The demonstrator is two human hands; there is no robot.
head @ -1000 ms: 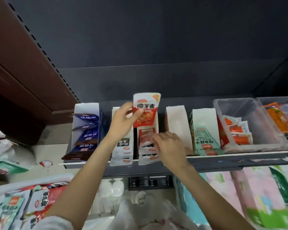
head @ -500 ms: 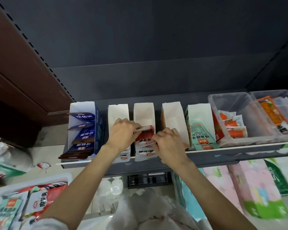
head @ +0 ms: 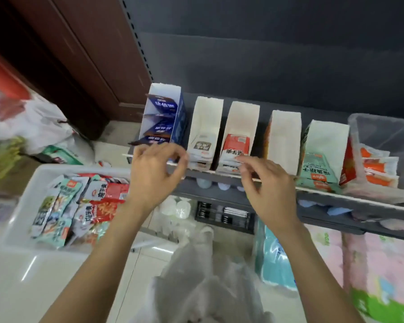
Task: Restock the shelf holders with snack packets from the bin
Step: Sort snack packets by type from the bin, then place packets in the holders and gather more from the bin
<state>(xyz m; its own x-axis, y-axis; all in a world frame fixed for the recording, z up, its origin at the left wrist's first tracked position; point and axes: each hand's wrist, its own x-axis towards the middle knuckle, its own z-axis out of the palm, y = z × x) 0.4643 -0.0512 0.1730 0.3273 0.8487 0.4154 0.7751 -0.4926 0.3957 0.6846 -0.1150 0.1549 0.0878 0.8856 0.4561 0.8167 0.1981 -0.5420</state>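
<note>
Both hands free in front of the shelf, one holder partly filled, bin well stocked.

The red packets (head: 235, 148) lie stacked low in the third holder (head: 243, 120) on the shelf (head: 336, 201); the second holder (head: 205, 117) has a few white packets (head: 202, 150), the fourth holder (head: 283, 134) looks empty from here; the blue holder (head: 163, 108) and the green holder (head: 324, 141) hold some stock; the left hand (head: 156, 169) and right hand (head: 266, 180) hover just before the shelf edge, fingers loosely curled, grasping nothing; the bin (head: 28, 201) at lower left carries many packets; my judgement: restocking is under way, with most holders left to top up.
</note>
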